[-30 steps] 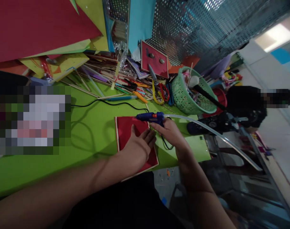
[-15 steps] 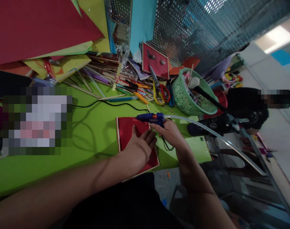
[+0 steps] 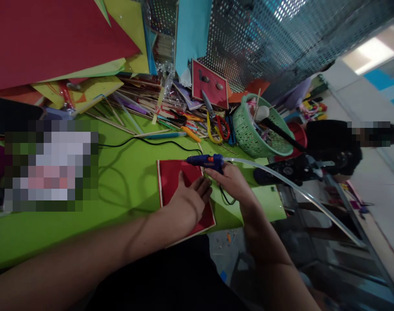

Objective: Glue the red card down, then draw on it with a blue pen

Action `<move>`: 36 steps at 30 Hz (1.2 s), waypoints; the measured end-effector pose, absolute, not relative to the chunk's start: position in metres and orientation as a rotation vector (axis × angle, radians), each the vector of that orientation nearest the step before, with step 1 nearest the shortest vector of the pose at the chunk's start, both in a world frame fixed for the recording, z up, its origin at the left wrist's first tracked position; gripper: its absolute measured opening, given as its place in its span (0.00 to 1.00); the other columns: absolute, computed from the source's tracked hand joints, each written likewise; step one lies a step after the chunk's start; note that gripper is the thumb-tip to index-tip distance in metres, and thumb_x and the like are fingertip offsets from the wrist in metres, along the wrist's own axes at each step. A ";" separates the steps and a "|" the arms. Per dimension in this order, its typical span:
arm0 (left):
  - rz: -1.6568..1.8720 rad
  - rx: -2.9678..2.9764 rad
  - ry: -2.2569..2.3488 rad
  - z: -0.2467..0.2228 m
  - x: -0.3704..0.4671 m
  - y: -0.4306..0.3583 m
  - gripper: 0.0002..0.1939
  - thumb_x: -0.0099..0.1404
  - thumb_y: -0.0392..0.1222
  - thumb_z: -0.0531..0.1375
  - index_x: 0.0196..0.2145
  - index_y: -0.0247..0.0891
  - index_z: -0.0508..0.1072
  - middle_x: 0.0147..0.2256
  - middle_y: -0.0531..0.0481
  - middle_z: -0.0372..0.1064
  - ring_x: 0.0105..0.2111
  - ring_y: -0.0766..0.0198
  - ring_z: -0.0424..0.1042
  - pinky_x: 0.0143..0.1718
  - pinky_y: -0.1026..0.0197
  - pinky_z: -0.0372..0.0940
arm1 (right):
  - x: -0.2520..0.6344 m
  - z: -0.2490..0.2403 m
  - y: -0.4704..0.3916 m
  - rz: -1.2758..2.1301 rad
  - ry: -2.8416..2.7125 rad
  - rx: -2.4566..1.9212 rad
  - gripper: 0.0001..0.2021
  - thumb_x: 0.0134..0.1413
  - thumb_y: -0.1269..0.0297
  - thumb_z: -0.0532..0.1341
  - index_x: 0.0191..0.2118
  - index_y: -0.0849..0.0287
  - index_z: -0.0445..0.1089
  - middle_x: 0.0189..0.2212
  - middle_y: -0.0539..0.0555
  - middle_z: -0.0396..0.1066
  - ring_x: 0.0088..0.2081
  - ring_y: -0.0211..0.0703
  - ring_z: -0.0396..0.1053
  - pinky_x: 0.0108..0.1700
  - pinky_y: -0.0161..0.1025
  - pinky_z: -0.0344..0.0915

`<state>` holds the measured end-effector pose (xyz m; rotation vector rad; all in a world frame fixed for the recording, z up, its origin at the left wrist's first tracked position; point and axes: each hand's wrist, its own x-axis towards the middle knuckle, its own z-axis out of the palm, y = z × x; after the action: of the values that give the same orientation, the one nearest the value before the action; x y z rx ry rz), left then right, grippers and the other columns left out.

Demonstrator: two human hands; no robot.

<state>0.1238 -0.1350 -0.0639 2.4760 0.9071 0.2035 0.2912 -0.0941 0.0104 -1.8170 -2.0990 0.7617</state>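
Red board [image 3: 171, 179] lies under left hand [image 3: 188, 201], beside right hand [image 3: 231, 181].

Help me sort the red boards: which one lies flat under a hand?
The red board on the green table, pressed by the left hand; the other leans upright behind.

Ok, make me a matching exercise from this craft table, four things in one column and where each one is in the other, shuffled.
Things:
1. glue gun
2. red card
3. green basket
4. black cord

Places:
a. flat under the left hand
b. trailing across the green table
c. held in the right hand
d. beyond the right hand, full of tools

Pairs: 1-c, 2-a, 3-d, 4-b
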 end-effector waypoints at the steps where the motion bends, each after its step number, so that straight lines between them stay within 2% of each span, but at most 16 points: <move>1: 0.219 2.468 0.907 -0.063 0.124 -0.135 0.33 0.61 0.35 0.57 0.63 0.53 0.69 0.71 0.48 0.55 0.71 0.44 0.55 0.67 0.25 0.50 | 0.293 0.011 -0.094 0.749 -2.101 -1.826 0.19 0.62 0.47 0.61 0.36 0.60 0.77 0.24 0.53 0.72 0.33 0.48 0.71 0.35 0.40 0.62; 7: 0.218 2.469 0.912 -0.061 0.120 -0.137 0.34 0.60 0.38 0.60 0.65 0.48 0.68 0.71 0.43 0.55 0.70 0.41 0.56 0.67 0.22 0.44 | 0.299 0.011 -0.095 0.748 -2.070 -1.813 0.21 0.62 0.45 0.60 0.36 0.60 0.77 0.24 0.53 0.72 0.32 0.47 0.71 0.36 0.40 0.62; 11: 0.252 2.407 0.912 -0.065 0.124 -0.134 0.32 0.63 0.37 0.56 0.65 0.50 0.68 0.71 0.47 0.56 0.71 0.44 0.54 0.68 0.25 0.45 | 0.296 0.008 -0.095 0.774 -2.060 -1.817 0.19 0.62 0.47 0.60 0.36 0.59 0.77 0.24 0.52 0.72 0.32 0.47 0.71 0.36 0.39 0.62; 16: 0.285 2.361 0.936 -0.065 0.127 -0.132 0.32 0.62 0.38 0.57 0.63 0.54 0.70 0.68 0.47 0.62 0.69 0.39 0.58 0.66 0.21 0.47 | 0.296 0.009 -0.095 0.754 -2.077 -1.840 0.19 0.62 0.47 0.61 0.37 0.60 0.77 0.24 0.53 0.72 0.32 0.47 0.71 0.36 0.39 0.62; 20: 0.204 2.451 0.886 -0.057 0.121 -0.134 0.33 0.63 0.37 0.57 0.66 0.49 0.67 0.70 0.43 0.57 0.69 0.41 0.57 0.66 0.18 0.42 | 0.301 0.012 -0.096 0.760 -2.053 -1.831 0.20 0.61 0.46 0.61 0.37 0.60 0.78 0.24 0.53 0.71 0.33 0.47 0.70 0.35 0.39 0.62; 25: 0.224 2.397 0.863 -0.065 0.119 -0.134 0.37 0.61 0.37 0.57 0.68 0.48 0.63 0.72 0.44 0.52 0.71 0.41 0.53 0.69 0.23 0.37 | 0.307 0.009 -0.096 0.934 -1.935 -1.768 0.21 0.60 0.44 0.62 0.40 0.60 0.77 0.24 0.50 0.68 0.28 0.42 0.65 0.32 0.37 0.60; 30: 0.283 2.311 0.816 -0.078 0.119 -0.134 0.40 0.64 0.45 0.55 0.73 0.46 0.53 0.74 0.44 0.44 0.73 0.42 0.46 0.70 0.25 0.31 | 0.304 0.012 -0.097 1.139 -1.796 -1.770 0.23 0.58 0.43 0.62 0.41 0.62 0.75 0.21 0.46 0.63 0.22 0.36 0.57 0.26 0.35 0.56; 33: 0.286 2.321 0.847 -0.071 0.119 -0.136 0.36 0.65 0.41 0.53 0.71 0.45 0.58 0.74 0.44 0.47 0.73 0.43 0.48 0.70 0.25 0.33 | 0.302 0.013 -0.096 1.123 -1.801 -1.764 0.22 0.58 0.43 0.62 0.39 0.61 0.74 0.21 0.46 0.62 0.22 0.36 0.56 0.26 0.35 0.55; 36: 0.317 2.360 0.910 -0.062 0.120 -0.138 0.34 0.63 0.37 0.55 0.67 0.51 0.65 0.71 0.46 0.56 0.71 0.44 0.54 0.71 0.28 0.37 | 0.302 0.011 -0.096 1.037 -1.857 -1.770 0.21 0.59 0.44 0.61 0.35 0.60 0.74 0.19 0.46 0.62 0.23 0.37 0.58 0.27 0.36 0.56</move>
<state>0.1201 -0.1376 -0.0622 2.3601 0.9100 0.3170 0.3020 -0.0955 0.0105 -1.7704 -1.8566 1.0366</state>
